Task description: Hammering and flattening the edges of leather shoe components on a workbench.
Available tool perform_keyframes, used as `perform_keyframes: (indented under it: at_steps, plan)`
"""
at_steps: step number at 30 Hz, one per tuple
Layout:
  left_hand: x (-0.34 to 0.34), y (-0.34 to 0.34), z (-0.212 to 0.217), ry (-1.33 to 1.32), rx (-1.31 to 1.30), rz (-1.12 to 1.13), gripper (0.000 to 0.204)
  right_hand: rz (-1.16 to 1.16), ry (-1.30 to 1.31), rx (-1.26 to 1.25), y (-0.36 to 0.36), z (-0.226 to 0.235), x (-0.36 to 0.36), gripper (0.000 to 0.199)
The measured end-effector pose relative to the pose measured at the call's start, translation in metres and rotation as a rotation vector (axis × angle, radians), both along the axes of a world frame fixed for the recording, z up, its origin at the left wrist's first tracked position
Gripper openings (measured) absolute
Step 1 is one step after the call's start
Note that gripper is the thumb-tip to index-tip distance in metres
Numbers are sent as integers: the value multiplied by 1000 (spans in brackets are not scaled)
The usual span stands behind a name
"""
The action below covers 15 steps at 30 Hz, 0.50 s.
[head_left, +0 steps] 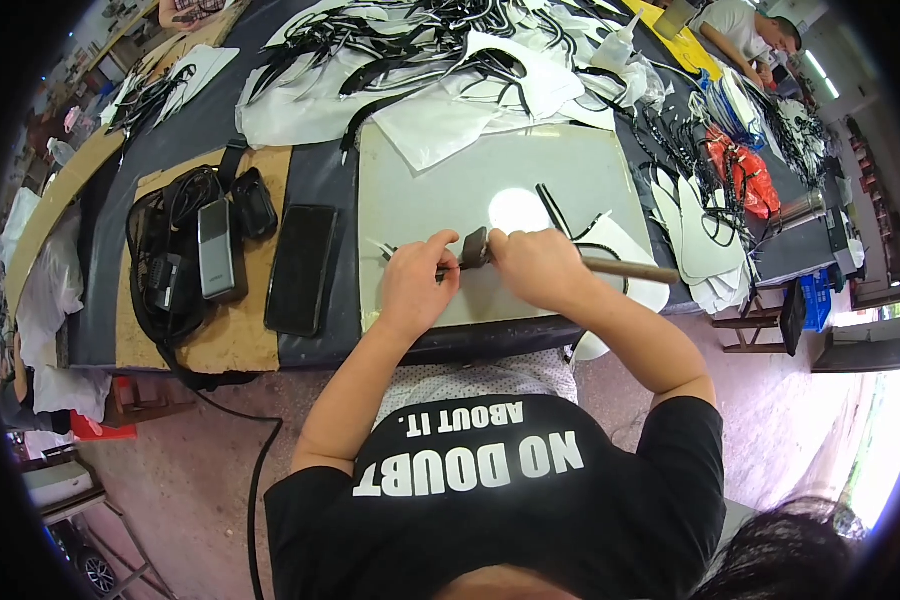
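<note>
My right hand [540,268] is closed round a hammer, its wooden handle [635,270] sticking out to the right and its dark head [476,248] lying between my two hands. Opposite it, my left hand [420,282] pinches a thin black strap [450,272] close to the hammer head; the fingers hide most of it. Both hands are over a pale grey board [570,165] on the table. Beside my right hand, a white flat cut piece [630,245] with black strapping lies on the board.
A heap of white sheets [300,105] and black straps covers the far table. To the left, cardboard [255,340] carries a power bank [220,255] and cables, with a black phone [301,270] alongside. White sole-shaped pieces [705,235] and a red bag [742,172] lie right. A co-worker [735,40] sits far right.
</note>
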<state>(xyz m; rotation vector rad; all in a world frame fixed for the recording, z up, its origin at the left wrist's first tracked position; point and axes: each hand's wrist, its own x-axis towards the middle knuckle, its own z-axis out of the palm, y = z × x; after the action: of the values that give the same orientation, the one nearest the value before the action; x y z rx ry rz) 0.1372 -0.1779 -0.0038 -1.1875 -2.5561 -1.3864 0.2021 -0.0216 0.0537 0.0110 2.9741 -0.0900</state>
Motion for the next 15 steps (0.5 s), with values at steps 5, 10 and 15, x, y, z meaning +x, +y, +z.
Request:
perform_keyframes:
  at_steps: [5, 10, 15]
  plan:
    - [-5, -7, -2, -10, 43, -62, 35, -71, 116, -26, -6, 10, 10, 13]
    - [-2, -11, 0, 28, 53, -35, 33, -22, 0, -59, -7, -10, 8, 12]
    - [-7, -10, 1, 124, 35, -18, 33, 42, -11, -3, -4, 1, 0, 14]
